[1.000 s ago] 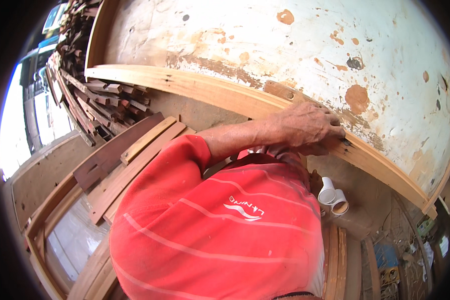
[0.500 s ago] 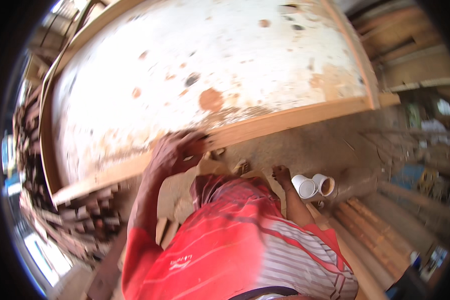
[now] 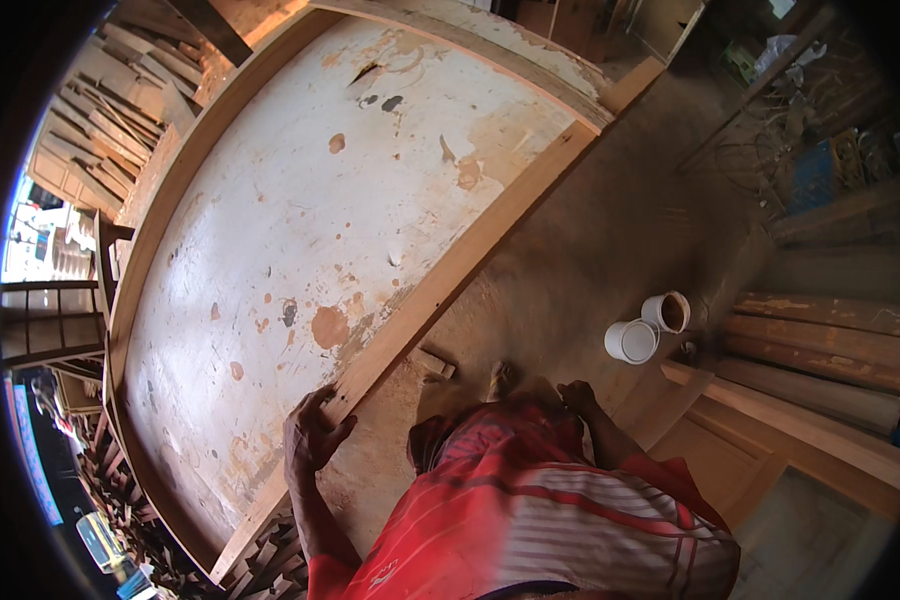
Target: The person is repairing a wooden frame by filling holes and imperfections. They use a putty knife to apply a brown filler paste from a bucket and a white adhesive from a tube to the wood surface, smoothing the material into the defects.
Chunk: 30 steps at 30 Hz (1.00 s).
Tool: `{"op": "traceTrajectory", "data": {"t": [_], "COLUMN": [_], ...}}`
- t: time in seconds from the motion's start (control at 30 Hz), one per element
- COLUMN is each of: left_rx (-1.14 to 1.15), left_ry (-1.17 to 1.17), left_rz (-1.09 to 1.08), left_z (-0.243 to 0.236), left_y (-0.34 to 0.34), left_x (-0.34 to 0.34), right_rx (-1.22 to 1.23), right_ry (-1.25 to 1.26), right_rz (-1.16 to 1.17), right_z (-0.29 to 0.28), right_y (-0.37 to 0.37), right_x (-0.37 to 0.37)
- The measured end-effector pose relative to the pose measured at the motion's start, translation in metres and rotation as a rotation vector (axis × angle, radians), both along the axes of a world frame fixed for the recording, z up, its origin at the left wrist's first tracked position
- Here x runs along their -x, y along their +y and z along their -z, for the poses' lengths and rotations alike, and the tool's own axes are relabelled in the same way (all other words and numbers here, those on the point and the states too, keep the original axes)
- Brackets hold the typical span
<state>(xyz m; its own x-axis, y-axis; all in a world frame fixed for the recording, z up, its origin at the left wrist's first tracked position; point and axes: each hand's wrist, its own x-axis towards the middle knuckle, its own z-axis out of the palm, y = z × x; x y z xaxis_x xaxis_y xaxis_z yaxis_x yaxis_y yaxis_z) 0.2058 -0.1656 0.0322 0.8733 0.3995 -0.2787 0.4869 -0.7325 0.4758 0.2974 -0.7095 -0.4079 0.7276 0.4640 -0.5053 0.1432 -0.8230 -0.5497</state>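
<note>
One left hand (image 3: 315, 430) half-open across the rail (image 3: 452, 277), thumb apart; cannot tell how firmly clasped. Right of that grip, right hand (image 3: 577, 396) loosely curled, contents unclear. Just beyond the grip, stained panel (image 3: 300, 220); on the floor (image 3: 570, 260), well to the right, two buckets (image 3: 631, 343).

The right hand (image 3: 577, 396), hidden a second ago, is now exposed, and more of the wooden frame (image 3: 445, 280) is shown.
</note>
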Motion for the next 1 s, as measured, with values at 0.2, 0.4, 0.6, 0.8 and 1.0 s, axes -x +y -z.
{"op": "traceTrajectory", "data": {"t": [0.2,0.4,0.6,0.8,1.0], "left_rx": [-0.085,-0.019,-0.046,0.004,-0.631], "left_ry": [0.083,0.069,0.037,-0.086,-0.436], "left_rz": [0.059,0.107,0.074,0.162,0.191], "left_z": [0.018,0.028,0.022,0.021,0.032], "left_y": [0.007,0.011,0.009,0.005,-0.037], "left_x": [0.014,-0.004,0.012,0.018,-0.015], "right_rx": [0.034,-0.032,-0.012,-0.068,0.002], "right_ry": [0.054,0.108,0.199,0.331,0.346], "right_rz": [0.346,0.689,0.749,0.989,0.988], "right_z": [-0.038,-0.038,-0.1,-0.09,-0.067], "right_y": [0.018,0.029,0.021,-0.08,-0.176], "right_x": [0.004,0.021,0.056,0.076,0.047]}}
